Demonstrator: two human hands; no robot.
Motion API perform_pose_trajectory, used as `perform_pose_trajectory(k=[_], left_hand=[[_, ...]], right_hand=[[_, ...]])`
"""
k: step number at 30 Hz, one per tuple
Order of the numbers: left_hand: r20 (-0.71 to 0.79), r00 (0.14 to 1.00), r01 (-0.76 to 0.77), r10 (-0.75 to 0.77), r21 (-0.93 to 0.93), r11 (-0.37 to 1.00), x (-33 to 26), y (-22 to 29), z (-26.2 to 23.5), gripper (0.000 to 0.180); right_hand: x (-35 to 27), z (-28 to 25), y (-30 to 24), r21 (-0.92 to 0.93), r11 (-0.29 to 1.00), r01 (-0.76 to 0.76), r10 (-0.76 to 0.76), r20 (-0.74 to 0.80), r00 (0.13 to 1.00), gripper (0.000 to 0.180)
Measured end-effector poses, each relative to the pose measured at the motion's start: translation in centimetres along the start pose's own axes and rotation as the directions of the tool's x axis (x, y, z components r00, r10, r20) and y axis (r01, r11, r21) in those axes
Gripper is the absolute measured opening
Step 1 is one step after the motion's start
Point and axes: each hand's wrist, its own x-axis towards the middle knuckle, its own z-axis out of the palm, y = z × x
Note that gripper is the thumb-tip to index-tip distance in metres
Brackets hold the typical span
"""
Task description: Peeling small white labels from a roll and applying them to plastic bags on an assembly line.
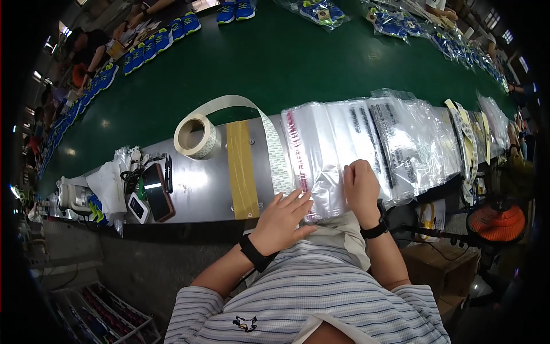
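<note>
A row of overlapping clear plastic bags (326, 135) lies on the metal ledge in front of me, the nearest ones creased and printed in red or black. My left hand (279, 223) rests at their left lower corner, fingers stretched out over the plastic and the label strip's end. Closed and curled, my right hand (361, 188) sits on the bags further right; whatever its fingers pinch, if anything, is hidden. Left of the bags stands a roll of white labels (197, 136), its loose strip (274, 146) arching over and running down toward my left hand.
Brown tape (243, 169) crosses the metal ledge (197, 189). A phone (157, 192), a small white device (138, 207) and cables lie left. Beyond, blue shoes (163, 40) and bagged shoes (323, 12) line the green belt (269, 63). An orange fan (496, 221) stands right.
</note>
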Motion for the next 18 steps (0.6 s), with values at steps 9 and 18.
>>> perform_pose_trajectory(k=[9,18], left_hand=[[0.033,0.999,0.012,-0.011,-0.031,0.999,0.3,0.1,-0.8,0.054],[0.056,0.985,0.169,-0.166,-0.553,0.816,3.0,-0.4,-3.8,0.042]], right_hand=[[-0.2,0.9,-2.9,-0.04,0.98,0.196,-0.194,0.039,0.98,0.031],[0.3,-2.1,0.3,0.211,0.977,0.017,-0.014,-0.017,1.0,0.009]])
